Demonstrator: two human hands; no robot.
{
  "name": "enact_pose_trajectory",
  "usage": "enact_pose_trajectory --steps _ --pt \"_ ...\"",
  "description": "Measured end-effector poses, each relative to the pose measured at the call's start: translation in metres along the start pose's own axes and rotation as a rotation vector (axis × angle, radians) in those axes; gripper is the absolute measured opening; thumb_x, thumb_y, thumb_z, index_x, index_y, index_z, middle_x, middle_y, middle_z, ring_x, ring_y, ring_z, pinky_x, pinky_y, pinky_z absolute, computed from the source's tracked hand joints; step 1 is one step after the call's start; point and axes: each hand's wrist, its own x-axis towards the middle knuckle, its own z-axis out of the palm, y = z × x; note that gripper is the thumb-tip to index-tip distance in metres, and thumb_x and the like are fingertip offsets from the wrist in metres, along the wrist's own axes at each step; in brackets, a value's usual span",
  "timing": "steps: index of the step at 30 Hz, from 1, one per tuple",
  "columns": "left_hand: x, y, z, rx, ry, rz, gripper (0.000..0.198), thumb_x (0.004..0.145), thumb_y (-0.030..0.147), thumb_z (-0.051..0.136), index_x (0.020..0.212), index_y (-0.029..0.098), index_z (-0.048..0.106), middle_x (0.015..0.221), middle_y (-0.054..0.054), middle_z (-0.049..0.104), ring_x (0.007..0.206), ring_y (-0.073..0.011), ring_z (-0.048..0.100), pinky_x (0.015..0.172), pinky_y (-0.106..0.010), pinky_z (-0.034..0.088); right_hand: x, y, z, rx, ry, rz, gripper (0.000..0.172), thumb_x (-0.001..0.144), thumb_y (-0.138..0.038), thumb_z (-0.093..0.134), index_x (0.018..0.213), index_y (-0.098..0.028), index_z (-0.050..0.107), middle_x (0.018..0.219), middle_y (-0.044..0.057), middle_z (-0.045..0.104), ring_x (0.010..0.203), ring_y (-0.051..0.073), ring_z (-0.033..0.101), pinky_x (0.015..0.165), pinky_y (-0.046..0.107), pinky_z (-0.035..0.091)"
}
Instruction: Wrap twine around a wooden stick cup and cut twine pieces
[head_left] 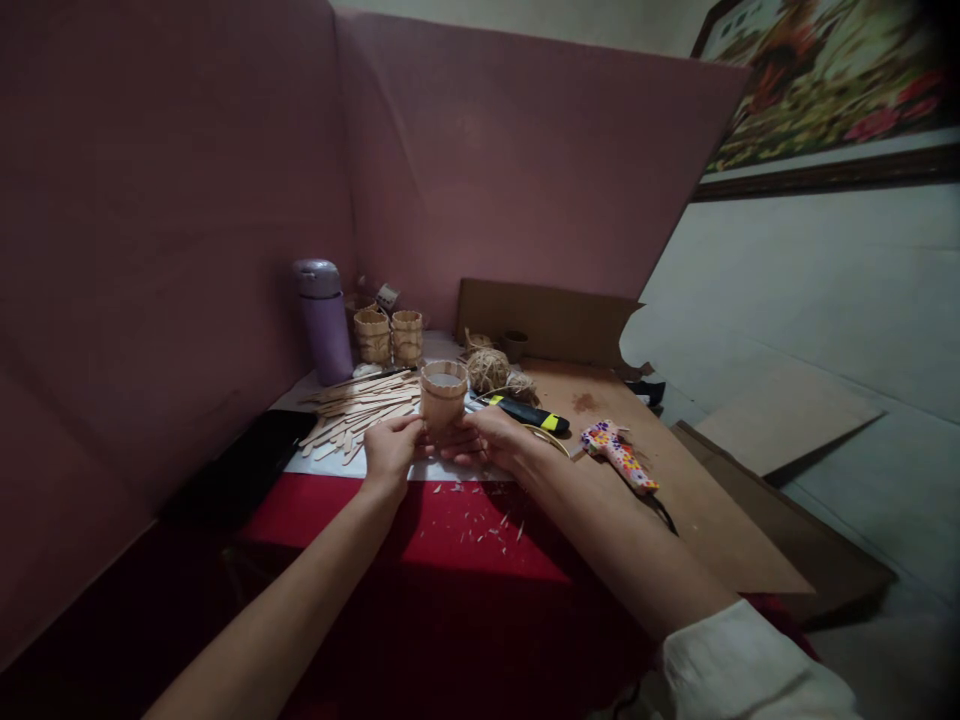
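The bench (465,530) carries loose craft sticks (360,410) left of centre, fanned within reach. At centre frame the left hand (390,450) and right hand (491,440) curl about the base of a stick cup (442,395), one on each side, seemingly to steady it upright. A glue gun (619,455) lies to its right.

Dim, murky picture with dark corners, soft focus and bent wide-angle edges.
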Motion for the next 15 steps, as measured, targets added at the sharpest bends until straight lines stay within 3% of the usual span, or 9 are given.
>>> enact_pose_trajectory --steps 15 --pt "0.0039 -0.0053 -0.0007 0.049 0.01 0.048 0.012 0.056 0.011 0.067 0.068 0.01 0.07 0.052 -0.003 0.065 0.046 -0.016 0.06 0.042 -0.026 0.05 0.003 0.0023 0.0002 -0.032 -0.018 -0.001 0.018 0.082 -0.014 0.046 0.072 -0.01 0.061 0.062 0.008 0.068 0.051 0.011 0.063 0.042 0.016 0.047"
